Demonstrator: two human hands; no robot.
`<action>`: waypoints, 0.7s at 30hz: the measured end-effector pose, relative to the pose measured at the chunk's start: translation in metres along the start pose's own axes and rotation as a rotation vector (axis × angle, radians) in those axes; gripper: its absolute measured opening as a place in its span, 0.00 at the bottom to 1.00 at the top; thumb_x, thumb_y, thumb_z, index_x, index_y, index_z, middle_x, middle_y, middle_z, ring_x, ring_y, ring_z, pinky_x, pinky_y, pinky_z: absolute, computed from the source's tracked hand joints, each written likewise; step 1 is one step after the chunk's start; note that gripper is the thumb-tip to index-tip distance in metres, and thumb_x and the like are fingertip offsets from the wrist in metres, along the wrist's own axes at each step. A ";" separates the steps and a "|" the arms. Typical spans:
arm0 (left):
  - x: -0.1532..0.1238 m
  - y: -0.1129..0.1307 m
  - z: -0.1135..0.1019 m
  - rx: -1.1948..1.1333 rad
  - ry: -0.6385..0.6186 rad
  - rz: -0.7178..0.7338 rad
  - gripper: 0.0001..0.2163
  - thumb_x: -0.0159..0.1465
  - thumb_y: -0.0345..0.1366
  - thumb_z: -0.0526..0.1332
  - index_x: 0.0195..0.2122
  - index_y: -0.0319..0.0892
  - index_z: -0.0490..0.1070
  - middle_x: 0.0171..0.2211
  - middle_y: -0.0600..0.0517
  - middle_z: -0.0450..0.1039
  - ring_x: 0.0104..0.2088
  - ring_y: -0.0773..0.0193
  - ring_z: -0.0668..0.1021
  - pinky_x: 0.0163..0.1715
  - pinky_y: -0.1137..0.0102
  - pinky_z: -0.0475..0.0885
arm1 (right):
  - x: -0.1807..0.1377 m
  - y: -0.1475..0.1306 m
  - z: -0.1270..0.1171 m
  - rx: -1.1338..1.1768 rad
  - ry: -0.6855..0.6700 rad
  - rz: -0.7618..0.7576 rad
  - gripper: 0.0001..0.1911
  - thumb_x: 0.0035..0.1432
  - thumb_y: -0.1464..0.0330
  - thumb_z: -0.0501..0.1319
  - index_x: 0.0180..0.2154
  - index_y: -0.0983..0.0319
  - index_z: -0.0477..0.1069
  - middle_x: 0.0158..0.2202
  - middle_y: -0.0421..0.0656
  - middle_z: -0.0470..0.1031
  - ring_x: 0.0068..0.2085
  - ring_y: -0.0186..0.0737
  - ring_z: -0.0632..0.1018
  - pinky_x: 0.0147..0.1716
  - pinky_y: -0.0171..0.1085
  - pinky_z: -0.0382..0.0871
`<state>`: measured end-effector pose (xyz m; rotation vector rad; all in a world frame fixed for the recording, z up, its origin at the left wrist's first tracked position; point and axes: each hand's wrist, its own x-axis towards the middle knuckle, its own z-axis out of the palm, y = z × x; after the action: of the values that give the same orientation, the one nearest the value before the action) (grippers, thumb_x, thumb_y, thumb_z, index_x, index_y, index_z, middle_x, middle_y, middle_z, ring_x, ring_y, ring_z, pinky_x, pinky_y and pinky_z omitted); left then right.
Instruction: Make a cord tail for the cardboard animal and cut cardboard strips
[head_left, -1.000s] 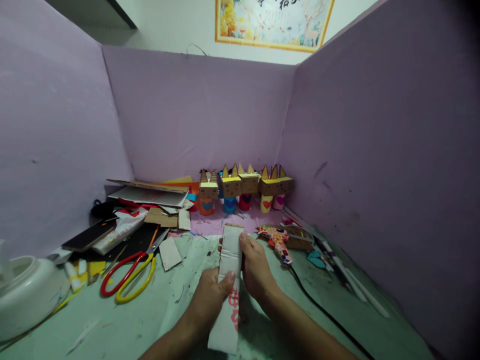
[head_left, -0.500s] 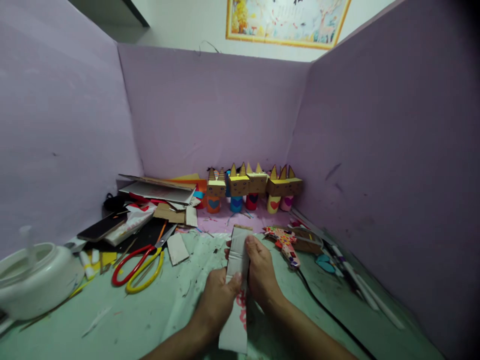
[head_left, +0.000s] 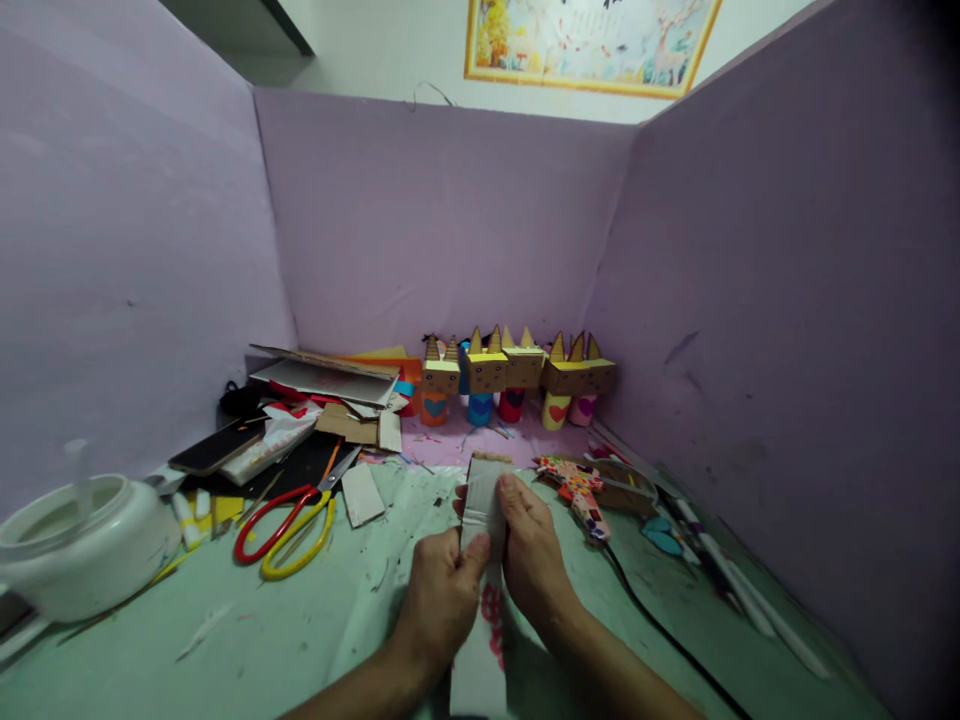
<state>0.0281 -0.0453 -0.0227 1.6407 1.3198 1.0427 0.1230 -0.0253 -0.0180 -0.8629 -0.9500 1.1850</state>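
A long strip of white-faced cardboard (head_left: 480, 677) with red printing runs lengthwise between my hands, its far end showing a brown edge. My left hand (head_left: 444, 590) grips it near the middle, thumb flat on top. Farther up, my right hand (head_left: 534, 545) holds the strip's right edge, with its thumb on top and fingertips showing past the left side. Creases cross the strip between the two thumbs. Left of the hands lie scissors (head_left: 289, 530) with one red and one yellow handle, beside a small white card piece (head_left: 363, 494). To the right rests a flower-patterned glue gun (head_left: 579, 492).
Several cardboard-headed figures (head_left: 487, 372) on coloured tubes stand at the back. A white pot (head_left: 90, 560) sits at left, near a pile of cardboard and paper (head_left: 330, 378). The glue gun's black cord (head_left: 660, 625) crosses the right side, beside pens (head_left: 739, 590). Purple panels (head_left: 450, 210) enclose the table.
The strip's near end has come closer to me, reaching the bottom of the view. Both hands keep their grip. The whole scene has shifted slightly right in view.
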 end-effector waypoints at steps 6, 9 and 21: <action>-0.001 0.004 0.001 0.068 0.027 -0.017 0.16 0.55 0.45 0.47 0.15 0.42 0.53 0.15 0.55 0.53 0.18 0.69 0.57 0.19 0.72 0.50 | -0.001 -0.002 0.000 0.005 -0.013 0.013 0.17 0.51 0.55 0.59 0.31 0.64 0.69 0.25 0.42 0.75 0.25 0.36 0.75 0.23 0.33 0.67; -0.001 0.002 0.001 0.031 0.003 -0.019 0.16 0.55 0.45 0.48 0.15 0.42 0.52 0.15 0.55 0.52 0.18 0.70 0.56 0.18 0.72 0.49 | -0.001 0.000 0.000 0.013 0.001 0.024 0.17 0.50 0.55 0.60 0.30 0.64 0.68 0.24 0.42 0.75 0.25 0.36 0.75 0.22 0.32 0.67; 0.000 0.000 0.001 0.045 -0.013 -0.017 0.16 0.56 0.44 0.50 0.15 0.41 0.54 0.15 0.56 0.53 0.19 0.70 0.57 0.19 0.72 0.50 | 0.001 0.002 0.002 0.144 0.029 0.096 0.17 0.45 0.55 0.63 0.27 0.63 0.67 0.21 0.40 0.74 0.23 0.36 0.74 0.18 0.31 0.65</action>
<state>0.0288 -0.0458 -0.0225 1.6639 1.3558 0.9976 0.1201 -0.0241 -0.0194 -0.8145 -0.7967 1.3037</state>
